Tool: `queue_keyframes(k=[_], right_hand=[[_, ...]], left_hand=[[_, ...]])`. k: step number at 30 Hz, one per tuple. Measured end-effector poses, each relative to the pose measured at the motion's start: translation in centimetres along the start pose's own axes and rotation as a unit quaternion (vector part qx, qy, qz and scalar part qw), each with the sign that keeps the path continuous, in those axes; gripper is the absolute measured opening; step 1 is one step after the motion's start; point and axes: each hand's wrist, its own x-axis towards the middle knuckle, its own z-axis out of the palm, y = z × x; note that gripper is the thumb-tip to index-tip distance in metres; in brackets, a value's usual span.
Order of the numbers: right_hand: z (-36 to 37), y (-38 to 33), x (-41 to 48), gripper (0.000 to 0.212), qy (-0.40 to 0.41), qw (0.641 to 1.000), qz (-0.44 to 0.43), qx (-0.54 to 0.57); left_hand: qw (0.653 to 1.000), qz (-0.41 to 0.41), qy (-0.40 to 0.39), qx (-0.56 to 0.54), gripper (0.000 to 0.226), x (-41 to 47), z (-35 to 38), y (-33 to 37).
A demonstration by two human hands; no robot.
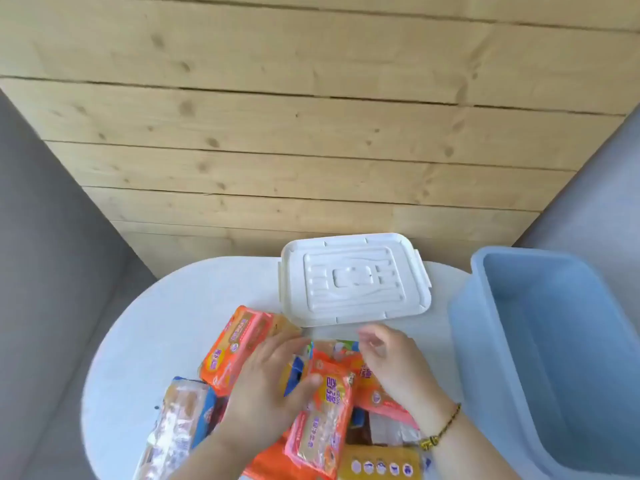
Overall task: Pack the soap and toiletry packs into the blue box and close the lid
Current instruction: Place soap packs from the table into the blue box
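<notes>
Several soap and toiletry packs lie heaped on the round white table (156,323). Among them are an orange pack (325,420) in the middle, another orange pack (232,348) to its left, and a blue and clear pack (180,420). My left hand (270,386) rests flat on the heap, its thumb touching the middle orange pack. Fingers loosely curled and blurred, my right hand (391,365) hovers over a pink pack (381,400) and holds nothing. The blue box (554,341) stands open and empty at the right. Its white lid (353,278) lies behind the heap.
A yellow pack (381,462) lies at the front edge of the heap. A wooden plank wall (311,133) rises behind the table, and grey surfaces (52,271) flank it on both sides.
</notes>
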Motion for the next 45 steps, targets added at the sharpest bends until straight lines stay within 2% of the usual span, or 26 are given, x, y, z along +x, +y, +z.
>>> queue_keyframes(k=[1, 2, 5, 8, 12, 15, 17, 21, 26, 30, 33, 34, 36, 38, 39, 42, 45], right_hand=[[0.9, 0.8, 0.2, 0.031, -0.008, 1.0, -0.01, -0.017], [1.5, 1.3, 0.3, 0.031, -0.006, 0.999, -0.017, -0.037], [3.1, 2.8, 0.7, 0.031, 0.012, 0.996, -0.051, -0.066], [4.0, 4.0, 1.0, 0.032, 0.054, 0.992, -0.08, -0.08], [4.8, 5.2, 1.3, 0.033, 0.064, 0.987, -0.116, -0.094], [5.2, 5.9, 1.2, 0.036, 0.098, 0.978, -0.151, -0.101], [5.4, 6.3, 1.3, 0.036, 0.12, 0.973, -0.167, -0.101], [5.8, 6.6, 1.1, 0.037, 0.117, 0.968, -0.179, -0.127], [6.0, 6.2, 0.6, 0.037, 0.125, 0.966, -0.18, -0.136], [5.4, 6.3, -0.5, 0.043, 0.115, 0.969, -0.176, -0.133], [4.3, 7.3, -1.9, 0.064, 0.056, 0.975, -0.161, -0.141], [3.8, 7.7, -2.4, 0.073, 0.031, 0.979, -0.154, -0.126], [3.1, 8.2, -3.3, 0.087, 0.006, 0.984, -0.143, -0.108], [2.8, 8.3, -3.7, 0.093, 0.002, 0.979, -0.136, -0.154], [2.8, 8.1, -3.6, 0.094, 0.004, 0.972, -0.138, -0.19], [3.2, 7.2, -3.0, 0.088, -0.008, 0.955, -0.148, -0.256], [3.6, 6.9, -2.3, 0.076, -0.019, 0.953, -0.143, -0.266]], left_hand=[[0.999, -0.012, -0.034, -0.004, 0.098, 0.1, 0.8, -0.5], [0.999, 0.005, -0.039, 0.02, 0.099, 0.3, 1.7, -0.9], [0.987, 0.062, -0.035, 0.141, 0.072, 0.4, 3.6, -2.5], [0.978, 0.089, 0.014, 0.186, 0.072, 0.8, 4.8, -3.6], [0.96, 0.141, 0.094, 0.223, 0.07, 0.9, 6.0, -5.0], [0.952, 0.152, 0.117, 0.238, 0.072, 0.9, 6.1, -5.1], [0.96, 0.141, 0.124, 0.21, 0.082, 0.7, 6.2, -4.9], [0.969, 0.102, 0.117, 0.19, 0.119, 0.1, 6.2, -4.5], [0.967, 0.094, 0.113, 0.208, 0.131, -0.1, 6.4, -4.4], [0.965, 0.092, 0.133, 0.207, 0.131, -0.6, 6.3, -4.1], [0.962, 0.103, 0.164, 0.192, 0.108, -2.1, 6.5, -3.5], [0.965, 0.1, 0.159, 0.183, 0.11, -2.6, 6.7, -3.3], [0.969, 0.077, 0.124, 0.198, 0.137, -3.8, 7.3, -2.8], [0.966, 0.048, 0.107, 0.231, 0.149, -4.2, 7.9, -2.4], [0.965, 0.036, 0.105, 0.236, 0.148, -4.0, 8.2, -2.3], [0.962, 0.024, 0.114, 0.245, 0.124, -3.7, 8.5, -2.0], [0.956, 0.033, 0.118, 0.267, 0.119, -3.6, 8.7, -2.5]])
